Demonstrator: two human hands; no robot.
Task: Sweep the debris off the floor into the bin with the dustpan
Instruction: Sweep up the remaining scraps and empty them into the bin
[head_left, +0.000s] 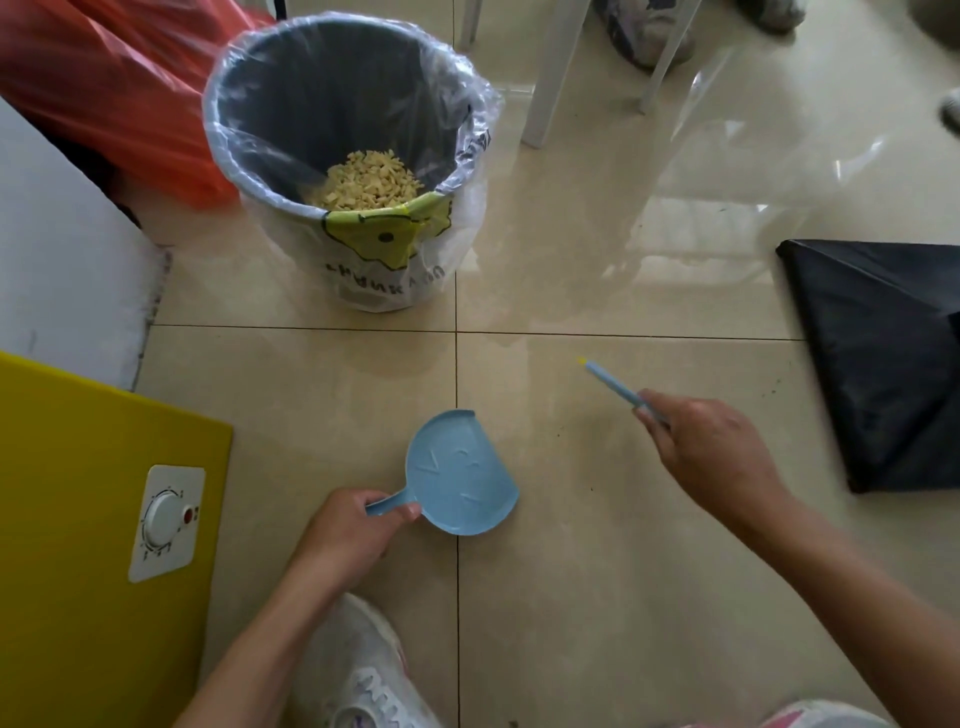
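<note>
Head view, looking down on a beige tiled floor (597, 571). At lower centre the left hand (358, 525) has its fingers curled round the short handle of a light blue dustpan (462, 473), whose flat mouth faces right; whether the pan touches the tiles I cannot tell. At right of centre the right hand (711, 457) pinches a thin blue stick (613, 384) with a yellow tip that points to the upper left. A few dark specks dot the tiles near that hand. The bin (260, 104), lined with a clear bag, stands at upper centre, well apart from the dustpan, with pale yellow debris (371, 179) heaped inside. A black bag (883, 364) lies at the right edge and a yellow box (78, 519) with a dial sits at lower left.
</note>
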